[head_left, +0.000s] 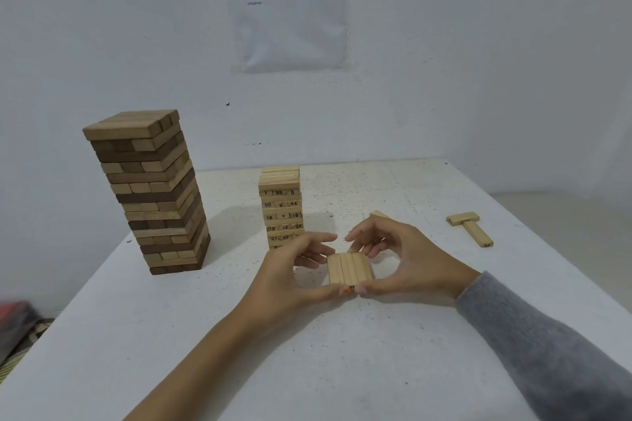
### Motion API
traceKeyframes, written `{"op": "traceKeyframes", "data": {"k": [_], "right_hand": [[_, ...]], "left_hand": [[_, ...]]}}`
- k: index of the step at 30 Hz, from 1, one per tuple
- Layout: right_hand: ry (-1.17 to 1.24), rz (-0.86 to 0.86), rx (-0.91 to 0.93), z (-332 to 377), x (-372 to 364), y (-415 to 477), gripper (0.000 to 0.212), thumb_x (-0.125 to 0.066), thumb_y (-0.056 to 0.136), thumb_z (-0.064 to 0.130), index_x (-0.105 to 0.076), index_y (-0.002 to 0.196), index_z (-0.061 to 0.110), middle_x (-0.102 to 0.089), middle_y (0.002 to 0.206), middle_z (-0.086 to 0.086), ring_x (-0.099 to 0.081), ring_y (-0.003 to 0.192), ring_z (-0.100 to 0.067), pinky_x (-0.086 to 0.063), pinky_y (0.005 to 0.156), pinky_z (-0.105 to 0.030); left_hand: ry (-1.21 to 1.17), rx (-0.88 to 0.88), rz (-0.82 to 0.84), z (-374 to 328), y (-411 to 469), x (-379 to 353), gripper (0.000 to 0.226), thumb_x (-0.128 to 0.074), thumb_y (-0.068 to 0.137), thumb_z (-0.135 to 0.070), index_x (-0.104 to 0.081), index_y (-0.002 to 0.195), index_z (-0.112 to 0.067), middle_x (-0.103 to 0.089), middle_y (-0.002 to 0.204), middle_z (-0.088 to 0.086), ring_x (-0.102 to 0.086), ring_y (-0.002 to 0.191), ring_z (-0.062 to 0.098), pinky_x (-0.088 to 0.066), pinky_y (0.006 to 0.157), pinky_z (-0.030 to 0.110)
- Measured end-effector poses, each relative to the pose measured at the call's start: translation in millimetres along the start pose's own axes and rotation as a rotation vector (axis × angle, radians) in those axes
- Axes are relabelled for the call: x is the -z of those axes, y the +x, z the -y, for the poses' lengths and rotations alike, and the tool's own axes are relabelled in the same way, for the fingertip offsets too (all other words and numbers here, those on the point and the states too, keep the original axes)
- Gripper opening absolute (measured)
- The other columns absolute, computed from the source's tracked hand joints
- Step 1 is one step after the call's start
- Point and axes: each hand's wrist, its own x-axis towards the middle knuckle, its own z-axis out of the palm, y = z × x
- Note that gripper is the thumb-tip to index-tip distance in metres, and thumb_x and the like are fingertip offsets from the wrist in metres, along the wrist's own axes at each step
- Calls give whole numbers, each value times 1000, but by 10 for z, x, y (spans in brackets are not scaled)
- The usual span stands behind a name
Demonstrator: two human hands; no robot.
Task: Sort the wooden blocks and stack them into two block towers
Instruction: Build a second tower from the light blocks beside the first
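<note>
Two towers are seen on the one bench [376, 335]: one big brown tower [147, 191] and one small pale tower [281, 205]. On the small pale tower, at least five rows of numbers can be counted, with three numbers in each row that is fully shown. Two grips are counted, the left grip [290, 270] and the right grip [403, 256], and three pale blocks [349, 267] are held side by side between them. Two loose blocks [463, 218] are laid to the right. One more block [379, 214] is partly hidden behind the right grip. One sheet of paper [290, 3] is stuck on the wall.
</note>
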Motion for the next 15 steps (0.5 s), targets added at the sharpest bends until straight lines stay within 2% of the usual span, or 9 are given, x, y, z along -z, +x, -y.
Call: {"op": "traceKeyframes", "data": {"k": [7,15], "right_hand": [[36,-27,107,163,68,6,53,-90,62,10,-64,106,20,-67,101,3,-62,98,-20,-51,85,-25],[15,-56,249,513,163,113,51,-91,62,16,-64,106,18,-66,102,7,-62,99,-22,-52,86,-30]], "left_hand": [[11,-99,-41,-159,-22,140,60,-89,64,-23,-63,117,-29,-69,104,-15,-64,101,8,-50,88,19],[18,-230,-64,-369,59,447,66,-87,63,-28,-60,123,-22,-69,106,-11,-64,101,16,-50,87,20]]}}
